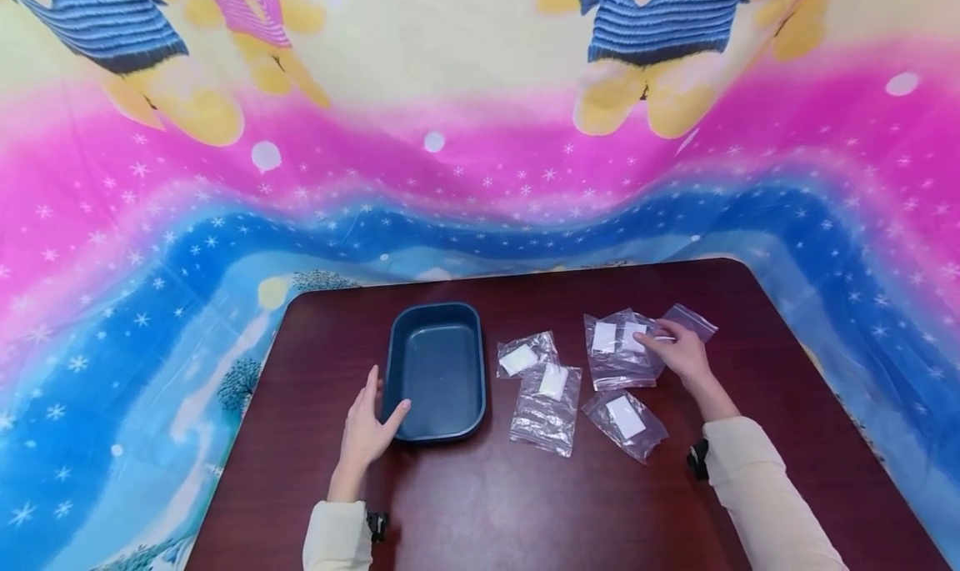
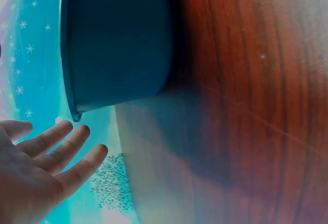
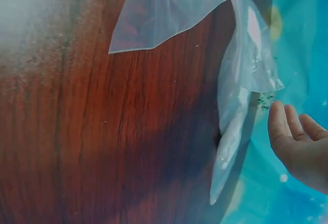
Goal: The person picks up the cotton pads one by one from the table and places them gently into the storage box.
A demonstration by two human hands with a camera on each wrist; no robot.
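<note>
Your left hand (image 1: 367, 425) rests on the dark wooden worktop (image 1: 525, 504) with its fingers straight and together, lying against the near left corner of the blue tray (image 1: 437, 371); the thumb points toward the tray's front wall, and the hand holds nothing. In the left wrist view the fingers (image 2: 61, 155) are spread and relaxed just below the tray's outer wall (image 2: 118, 39). Your right hand (image 1: 678, 350) lies flat on the heap of clear zip bags (image 1: 622, 350) at the far right of the group, fingertips pressing on the plastic beside a white square inside; the fingers look fairly straight, and I cannot tell whether they pinch the plastic. The right wrist view shows only the fingertips (image 3: 289, 131) loosely extended near a hanging bag edge (image 3: 241, 90). Three more bags with white pads lie apart from that heap: one just right of the tray (image 1: 525, 356), one directly below it (image 1: 547, 408), and one nearer you on the right (image 1: 626, 421). A colourful printed cloth (image 1: 480, 179) hangs behind the worktop.
</note>
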